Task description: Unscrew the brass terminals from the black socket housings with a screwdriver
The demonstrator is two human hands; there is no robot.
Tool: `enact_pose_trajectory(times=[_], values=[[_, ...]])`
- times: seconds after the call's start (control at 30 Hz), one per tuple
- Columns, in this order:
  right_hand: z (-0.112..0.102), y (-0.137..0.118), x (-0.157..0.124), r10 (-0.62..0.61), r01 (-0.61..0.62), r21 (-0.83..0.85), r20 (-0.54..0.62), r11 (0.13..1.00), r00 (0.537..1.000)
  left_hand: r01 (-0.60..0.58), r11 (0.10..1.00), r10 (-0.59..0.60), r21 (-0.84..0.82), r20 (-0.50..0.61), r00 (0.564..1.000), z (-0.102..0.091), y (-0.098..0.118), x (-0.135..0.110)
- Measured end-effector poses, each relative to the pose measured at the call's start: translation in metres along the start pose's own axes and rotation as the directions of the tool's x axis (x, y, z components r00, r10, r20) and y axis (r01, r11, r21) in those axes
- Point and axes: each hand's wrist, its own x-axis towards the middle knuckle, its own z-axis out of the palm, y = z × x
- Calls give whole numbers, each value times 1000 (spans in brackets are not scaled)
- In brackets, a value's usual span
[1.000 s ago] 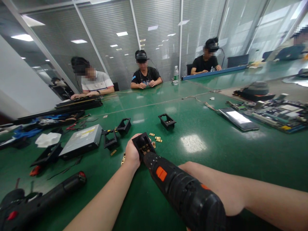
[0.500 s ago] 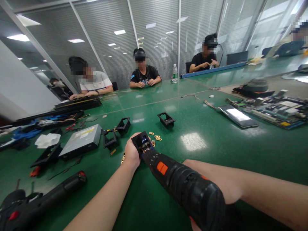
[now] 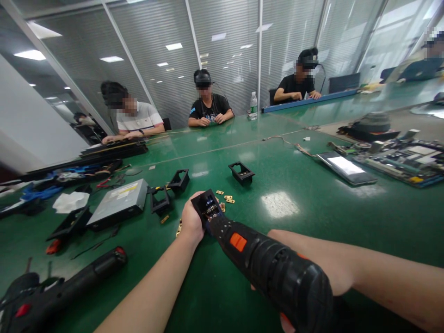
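My left hand (image 3: 190,222) grips a small black plastic housing (image 3: 207,206) on the green table (image 3: 312,212), holding it tilted with brass contacts showing inside. My right hand (image 3: 333,273) is wrapped round a black electric screwdriver (image 3: 274,273) with an orange switch; its tip points into the housing. Most of the right hand's fingers are hidden behind the tool. Small brass plates (image 3: 225,199) lie just beyond the housing.
Three more black housings (image 3: 241,172) (image 3: 178,180) (image 3: 159,201) lie ahead, a silver drive (image 3: 118,203) to the left, a second black power tool (image 3: 62,289) at lower left. A phone (image 3: 347,168) and circuit boards (image 3: 402,159) sit at right. Several people sit across the table.
The screwdriver's tip stays in the housing; the view and tool have shifted only slightly. My left hand keeps its grip.
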Motion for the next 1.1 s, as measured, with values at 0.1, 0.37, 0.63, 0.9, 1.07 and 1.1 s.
enact_pose_trajectory(times=[0.1, 0.37, 0.63, 0.9, 1.07, 1.1], values=[[-1, 3, 1, -13, 14, -21, 52, 1000, 999, 14, 1000, -14, 15, 37, 999, -1, 0, 1], [-3, 9, 4, -87, 100, -110, 119, 989, 989, 24, 1000, -24, 20, -3, 1000, 2, 0, 0], [-8, 4, -1, -265, 265, -68, 14, 962, 964, 6, 999, -6, 32, 19, 1000, 1, 1, 0], [-13, 21, 2, -212, 186, 150, 188, 971, 959, -32, 999, 31, 25, 52, 998, -4, -2, 2], [-17, 32, 1, -69, 16, 236, 218, 972, 974, -36, 999, 34, 21, 81, 996, -4, -2, 2], [-17, 31, 1, -63, 9, 239, 217, 971, 974, -36, 999, 34, 20, 82, 996, -4, -2, 2]])
